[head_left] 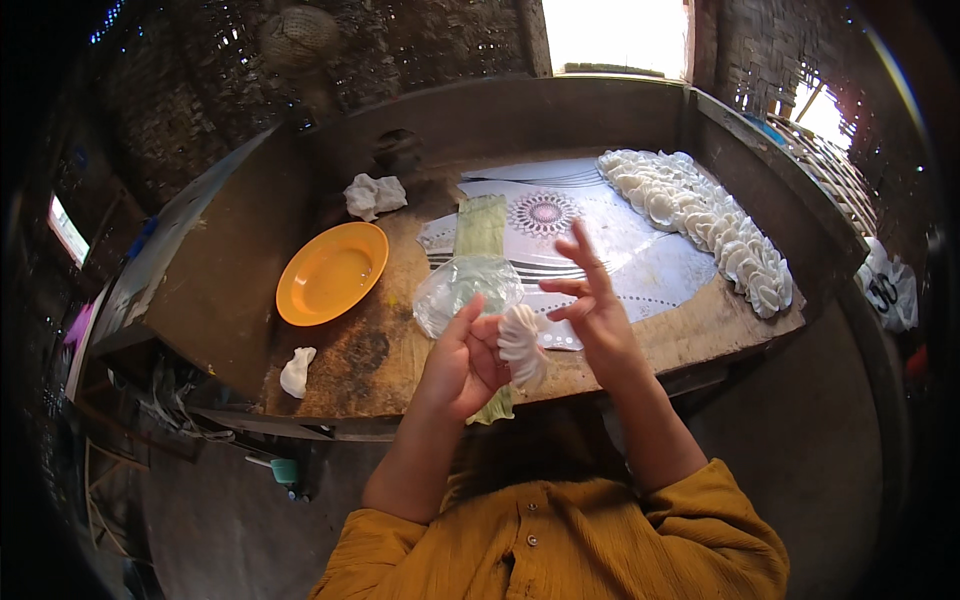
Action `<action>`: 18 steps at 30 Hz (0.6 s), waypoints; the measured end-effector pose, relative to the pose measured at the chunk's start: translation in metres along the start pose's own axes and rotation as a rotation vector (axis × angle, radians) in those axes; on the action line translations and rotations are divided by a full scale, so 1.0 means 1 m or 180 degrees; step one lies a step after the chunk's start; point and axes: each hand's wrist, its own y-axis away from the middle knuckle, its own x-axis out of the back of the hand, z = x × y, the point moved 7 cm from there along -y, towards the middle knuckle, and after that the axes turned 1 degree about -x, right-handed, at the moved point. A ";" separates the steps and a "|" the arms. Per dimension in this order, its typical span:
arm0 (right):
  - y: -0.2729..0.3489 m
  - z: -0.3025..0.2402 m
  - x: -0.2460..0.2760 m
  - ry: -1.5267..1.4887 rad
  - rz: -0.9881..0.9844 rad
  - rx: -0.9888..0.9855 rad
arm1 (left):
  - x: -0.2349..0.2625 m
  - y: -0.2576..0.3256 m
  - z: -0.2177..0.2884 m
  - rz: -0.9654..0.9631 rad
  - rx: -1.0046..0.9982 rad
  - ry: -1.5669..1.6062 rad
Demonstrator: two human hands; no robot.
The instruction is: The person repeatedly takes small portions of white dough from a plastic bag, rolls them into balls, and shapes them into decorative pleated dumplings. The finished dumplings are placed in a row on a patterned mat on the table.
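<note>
My left hand is closed round a small fanned stack of thin white dough discs in front of my body. Just right of the stack, my right hand is raised with its fingers spread and nothing visible in them. Below and beyond the hands lies a round clear plastic sheet, partly over a pale green strip that looks like leaf. Many similar white discs overlap in a long band along the right of a patterned white sheet.
An orange plate sits on the wooden table at left. A white lump lies near the front edge, and a crumpled white cloth farther back. High boards wall the table's back and sides.
</note>
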 end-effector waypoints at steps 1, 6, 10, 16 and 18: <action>0.004 0.008 0.007 -0.0997 0.0346 -0.0023 | -0.005 0.001 0.004 -0.0136 -0.0141 0.0219; 0.029 0.053 -0.028 -0.2995 -0.0134 -0.1737 | -0.013 0.007 0.027 -0.0068 -0.1157 0.0608; 0.047 0.050 -0.049 -0.3403 -0.0293 -0.2218 | -0.016 0.010 0.024 0.0429 -0.1442 0.0299; 0.033 0.037 -0.023 -0.2889 0.0540 -0.1520 | -0.019 0.022 0.024 0.0926 -0.1529 -0.0456; 0.028 0.032 -0.019 -0.2918 0.0438 -0.1347 | -0.022 0.025 0.025 0.0852 -0.1472 -0.0645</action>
